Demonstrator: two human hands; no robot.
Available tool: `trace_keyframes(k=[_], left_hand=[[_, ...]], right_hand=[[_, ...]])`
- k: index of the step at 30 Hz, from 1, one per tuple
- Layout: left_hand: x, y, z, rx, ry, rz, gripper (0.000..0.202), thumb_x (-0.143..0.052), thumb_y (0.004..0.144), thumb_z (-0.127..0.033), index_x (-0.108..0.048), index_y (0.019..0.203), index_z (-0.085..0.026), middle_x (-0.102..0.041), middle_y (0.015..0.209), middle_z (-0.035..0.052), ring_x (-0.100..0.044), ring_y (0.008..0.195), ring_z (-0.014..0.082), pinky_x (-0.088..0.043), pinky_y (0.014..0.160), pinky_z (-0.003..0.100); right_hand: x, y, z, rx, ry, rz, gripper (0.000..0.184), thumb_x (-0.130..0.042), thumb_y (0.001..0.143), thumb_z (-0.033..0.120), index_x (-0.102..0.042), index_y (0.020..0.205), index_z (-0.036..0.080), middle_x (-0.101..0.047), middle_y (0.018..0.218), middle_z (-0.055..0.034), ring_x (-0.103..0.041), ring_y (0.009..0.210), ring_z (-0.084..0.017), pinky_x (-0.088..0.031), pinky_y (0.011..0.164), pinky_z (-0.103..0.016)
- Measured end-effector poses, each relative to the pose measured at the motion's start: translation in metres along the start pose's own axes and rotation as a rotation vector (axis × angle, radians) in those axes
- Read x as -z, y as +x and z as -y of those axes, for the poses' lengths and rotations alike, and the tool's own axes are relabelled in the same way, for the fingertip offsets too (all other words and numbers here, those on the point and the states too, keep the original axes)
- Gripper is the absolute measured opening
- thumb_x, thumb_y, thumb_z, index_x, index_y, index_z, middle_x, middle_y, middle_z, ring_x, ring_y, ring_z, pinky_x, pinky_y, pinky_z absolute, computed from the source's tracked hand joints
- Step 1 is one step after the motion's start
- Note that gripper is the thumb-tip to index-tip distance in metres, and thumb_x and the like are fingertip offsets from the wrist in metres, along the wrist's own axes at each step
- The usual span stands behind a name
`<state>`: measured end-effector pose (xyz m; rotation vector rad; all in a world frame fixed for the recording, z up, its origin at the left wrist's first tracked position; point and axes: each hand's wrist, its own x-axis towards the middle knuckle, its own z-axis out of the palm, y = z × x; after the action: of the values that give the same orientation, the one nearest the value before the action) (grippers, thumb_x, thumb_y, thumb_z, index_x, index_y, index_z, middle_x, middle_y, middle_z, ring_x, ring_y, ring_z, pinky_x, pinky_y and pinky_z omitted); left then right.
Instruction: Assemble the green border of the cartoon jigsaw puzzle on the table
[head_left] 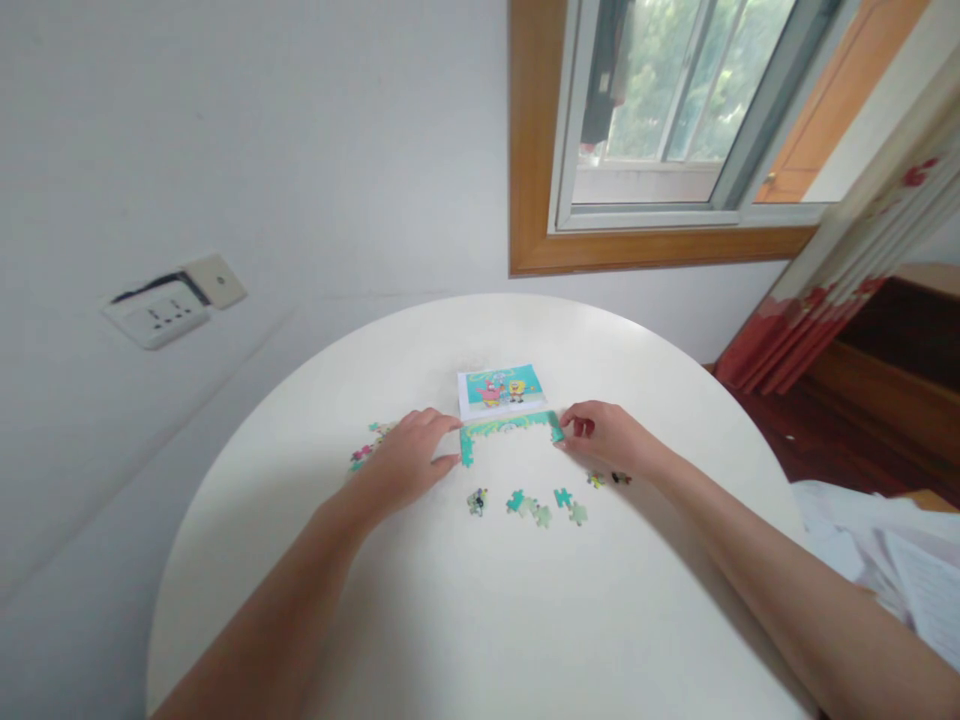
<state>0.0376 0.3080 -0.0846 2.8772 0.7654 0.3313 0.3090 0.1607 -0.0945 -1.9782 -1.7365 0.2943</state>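
A partly joined jigsaw puzzle [510,424] lies on the round white table [465,620], its top strip and two short side arms linked in a teal frame. At its left edge is my left hand [409,455], thumb and fingers apart with no piece visible between them. My right hand [607,435] has curled fingers, with thumb and forefinger closed at the piece on the puzzle's right end. Just behind the puzzle lies a picture card [502,390] with cartoon figures. Loose teal and pale green pieces [529,507] are in front.
More loose pieces [362,455] lie left, partly behind my left hand. A patterned piece [477,501] and a yellow piece [595,480] sit nearer me. Beyond the table are a wall socket [169,312], a window and a curtain [817,290]. Papers [862,550] lie at right.
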Motion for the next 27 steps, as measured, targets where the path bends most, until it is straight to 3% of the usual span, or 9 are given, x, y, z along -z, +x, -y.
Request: trace_keyframes(k=[9, 27], left_hand=[[0.002, 0.000, -0.002, -0.001, 0.010, 0.009, 0.033, -0.056, 0.081, -0.024, -0.059, 0.113, -0.017, -0.060, 0.110, 0.0111, -0.053, 0.105, 0.0268, -0.041, 0.095, 0.041], [0.001, -0.001, -0.001, -0.008, 0.021, 0.006, 0.033, -0.057, 0.081, -0.024, -0.058, 0.114, -0.015, -0.059, 0.112, 0.0112, -0.052, 0.105, 0.0265, -0.040, 0.096, 0.041]], right_hand=[[0.000, 0.000, -0.002, 0.021, -0.031, 0.017, 0.013, -0.060, 0.075, 0.028, -0.068, 0.084, 0.023, -0.066, 0.076, -0.0011, -0.057, 0.067, -0.014, -0.042, 0.064, -0.024], [0.011, -0.002, 0.002, 0.036, -0.066, 0.030, 0.019, -0.056, 0.078, 0.021, -0.071, 0.089, 0.022, -0.066, 0.080, -0.0022, -0.058, 0.070, -0.014, -0.043, 0.067, -0.024]])
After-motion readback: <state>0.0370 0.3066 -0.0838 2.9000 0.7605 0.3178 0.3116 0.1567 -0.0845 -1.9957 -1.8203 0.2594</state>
